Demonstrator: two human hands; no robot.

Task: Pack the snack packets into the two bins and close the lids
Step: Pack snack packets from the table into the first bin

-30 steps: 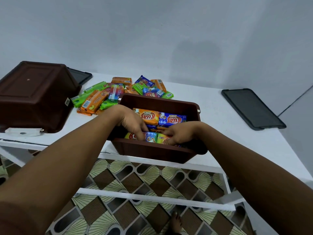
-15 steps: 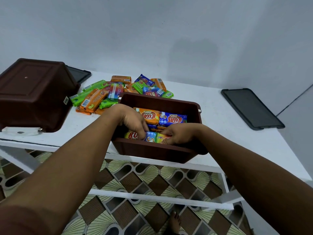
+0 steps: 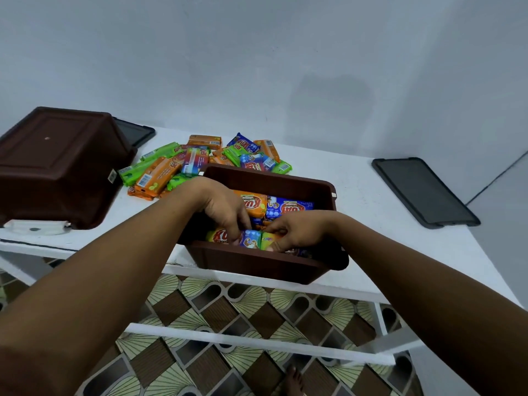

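Open bin (image 3: pixel 268 175): stood at the near edge of the table (image 3: pixel 357 201), partly filled with packets. Left grip (image 3: pixel 225 212) clenched a yellow packet (image 3: pixel 217 235) at the bin's near wall. Right grip (image 3: pixel 297 232) pinched a green packet (image 3: pixel 267 241) close by. Loose packets (image 3: pixel 200 158) lay heaped behind the bin. Second bin (image 3: pixel 57 167): sat upturned at the left edge. Lid (image 3: pixel 423 192): lay at the right edge.

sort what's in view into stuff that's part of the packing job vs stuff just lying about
Part of the job:
open bin
packed packets, held by left hand and right hand
loose packet pile
upturned bin
left lid and right lid, seemingly lids

Just lying about:
white object by the upturned bin
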